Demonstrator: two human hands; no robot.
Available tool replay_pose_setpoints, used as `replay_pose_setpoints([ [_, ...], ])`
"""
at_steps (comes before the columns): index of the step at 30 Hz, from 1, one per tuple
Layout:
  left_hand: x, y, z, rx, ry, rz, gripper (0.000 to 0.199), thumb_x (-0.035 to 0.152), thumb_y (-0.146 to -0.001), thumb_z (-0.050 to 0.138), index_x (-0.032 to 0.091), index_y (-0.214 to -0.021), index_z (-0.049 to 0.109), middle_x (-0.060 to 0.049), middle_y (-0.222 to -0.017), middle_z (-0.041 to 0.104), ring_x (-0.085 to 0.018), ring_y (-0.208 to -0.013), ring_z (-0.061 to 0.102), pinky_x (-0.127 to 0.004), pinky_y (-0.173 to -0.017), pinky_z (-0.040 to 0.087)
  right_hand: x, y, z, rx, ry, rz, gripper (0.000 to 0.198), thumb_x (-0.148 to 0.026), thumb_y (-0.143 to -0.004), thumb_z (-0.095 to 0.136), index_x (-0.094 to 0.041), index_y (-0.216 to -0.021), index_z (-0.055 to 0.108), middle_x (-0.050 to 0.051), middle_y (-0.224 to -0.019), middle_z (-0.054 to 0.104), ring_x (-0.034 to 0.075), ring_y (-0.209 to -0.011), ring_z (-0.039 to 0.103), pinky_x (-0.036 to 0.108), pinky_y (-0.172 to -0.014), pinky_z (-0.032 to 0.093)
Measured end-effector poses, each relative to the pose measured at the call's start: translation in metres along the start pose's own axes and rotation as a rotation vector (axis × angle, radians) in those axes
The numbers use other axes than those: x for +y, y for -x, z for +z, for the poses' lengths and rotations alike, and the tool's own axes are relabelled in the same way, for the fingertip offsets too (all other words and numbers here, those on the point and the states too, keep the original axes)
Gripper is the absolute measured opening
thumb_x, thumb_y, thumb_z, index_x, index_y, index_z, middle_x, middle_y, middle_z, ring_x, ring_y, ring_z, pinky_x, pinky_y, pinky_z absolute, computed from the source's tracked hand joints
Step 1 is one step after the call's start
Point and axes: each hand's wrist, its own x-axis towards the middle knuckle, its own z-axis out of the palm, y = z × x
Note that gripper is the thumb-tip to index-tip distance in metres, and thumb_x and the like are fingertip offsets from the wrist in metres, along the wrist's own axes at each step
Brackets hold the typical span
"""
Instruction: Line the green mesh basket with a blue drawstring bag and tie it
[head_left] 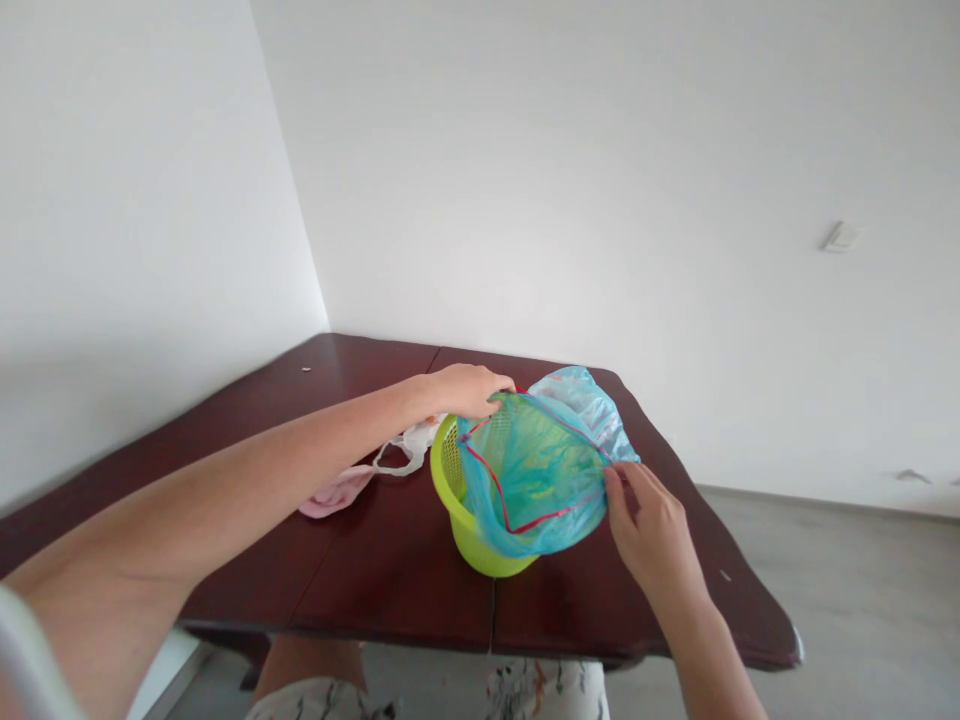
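A thin blue drawstring garbage bag [555,460] with a red drawstring [497,490] is spread over a lime-green perforated basket [480,555]. Its mouth faces up, and the basket shows through the film. My left hand [469,389] grips the far rim of the bag, fingers closed on the edge by the red string. On the right side, my right hand [649,520] pinches the bag's rim, outside the basket. The basket's left wall is uncovered; its right side is hidden under the bag.
The dark red wooden table [397,570] carries everything. Left of the basket lie a white plastic bag [409,450] and a pink cloth-like item [341,493], partly behind my left forearm. Behind the basket sits a crumpled pale-blue plastic heap [589,405]. White walls stand beyond the table.
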Motion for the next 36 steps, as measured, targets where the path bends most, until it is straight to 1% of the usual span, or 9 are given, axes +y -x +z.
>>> replay_pose_setpoints([
  [8,-0.022,-0.011,0.023,-0.057,0.390,-0.004,0.065,0.035,-0.101,0.055,0.031,-0.163,0.077,-0.005,-0.164,0.079,-0.033,-0.141,0.078,-0.038,-0.116,0.058,0.020,0.002,0.027,-0.265,-0.363,0.209,0.035,-0.037,-0.104,0.063,-0.022,-0.124,0.087,0.011,-0.129,0.091,0.038,-0.117,0.084,0.043,-0.101,0.065],
  [13,-0.037,-0.002,0.032,-0.117,0.557,-0.016,0.048,0.033,-0.093,0.056,0.023,-0.128,0.086,-0.008,-0.135,0.089,-0.030,-0.116,0.080,-0.035,-0.097,0.060,0.035,0.011,0.029,-0.423,-0.301,0.199,0.031,-0.031,-0.099,0.070,-0.025,-0.120,0.091,0.011,-0.127,0.091,0.041,-0.121,0.085,0.051,-0.105,0.066],
  [16,-0.044,0.017,0.036,-0.056,0.579,0.005,0.039,0.036,-0.096,0.055,0.024,-0.118,0.085,-0.007,-0.130,0.088,-0.031,-0.117,0.077,-0.037,-0.103,0.058,0.039,0.021,0.022,-0.403,-0.242,0.106,0.033,-0.027,-0.099,0.072,-0.025,-0.127,0.090,0.012,-0.128,0.090,0.038,-0.119,0.085,0.050,-0.104,0.068],
  [19,-0.049,0.050,0.043,0.096,0.702,0.048,0.043,0.040,-0.104,0.060,0.028,-0.138,0.083,-0.005,-0.139,0.086,-0.029,-0.123,0.076,-0.036,-0.105,0.059,0.038,0.036,0.011,-0.284,-0.229,-0.012,0.039,-0.025,-0.104,0.073,-0.026,-0.141,0.085,0.013,-0.142,0.083,0.034,-0.130,0.081,0.049,-0.113,0.066],
  [24,-0.041,0.109,0.072,0.337,0.794,0.087,0.047,0.052,-0.114,0.073,0.033,-0.157,0.075,-0.009,-0.152,0.078,-0.023,-0.099,0.075,-0.030,-0.078,0.060,0.020,0.082,0.004,-0.038,-0.340,-0.043,0.030,-0.024,-0.116,0.066,-0.030,-0.141,0.081,0.014,-0.149,0.080,0.030,-0.137,0.080,0.040,-0.113,0.068],
  [27,-0.025,0.122,0.104,0.528,0.839,0.061,0.035,0.055,-0.113,0.079,0.028,-0.134,0.083,-0.009,-0.130,0.079,-0.024,-0.101,0.072,-0.030,-0.079,0.059,-0.001,0.103,0.021,0.024,-0.388,-0.066,0.029,-0.024,-0.115,0.071,-0.031,-0.141,0.080,0.016,-0.155,0.075,0.031,-0.140,0.078,0.041,-0.111,0.071],
  [30,0.000,0.114,0.141,0.880,0.990,-0.035,0.043,0.064,-0.115,0.075,0.024,-0.100,0.082,-0.006,-0.107,0.072,-0.025,-0.104,0.068,-0.035,-0.093,0.059,-0.020,0.107,0.046,0.079,-0.351,-0.109,0.032,-0.021,-0.112,0.075,-0.031,-0.142,0.081,0.018,-0.167,0.063,0.035,-0.151,0.072,0.048,-0.119,0.070],
  [33,0.027,0.100,0.169,1.170,1.244,-0.158,0.057,0.072,-0.115,0.072,0.023,-0.087,0.072,-0.009,-0.127,0.073,-0.028,-0.123,0.069,-0.042,-0.108,0.059,-0.026,0.102,0.066,0.126,-0.356,-0.147,0.036,-0.012,-0.112,0.070,-0.032,-0.140,0.083,0.017,-0.169,0.059,0.035,-0.151,0.073,0.053,-0.123,0.069],
  [36,0.049,0.092,0.180,1.213,1.577,-0.084,0.065,0.078,-0.112,0.072,0.022,-0.081,0.059,-0.007,-0.161,0.069,-0.035,-0.145,0.068,-0.054,-0.117,0.062,-0.020,0.097,0.077,0.117,-0.324,-0.164,0.046,-0.008,-0.113,0.065,-0.035,-0.146,0.082,0.016,-0.169,0.059,0.034,-0.149,0.076,0.052,-0.121,0.071],
])
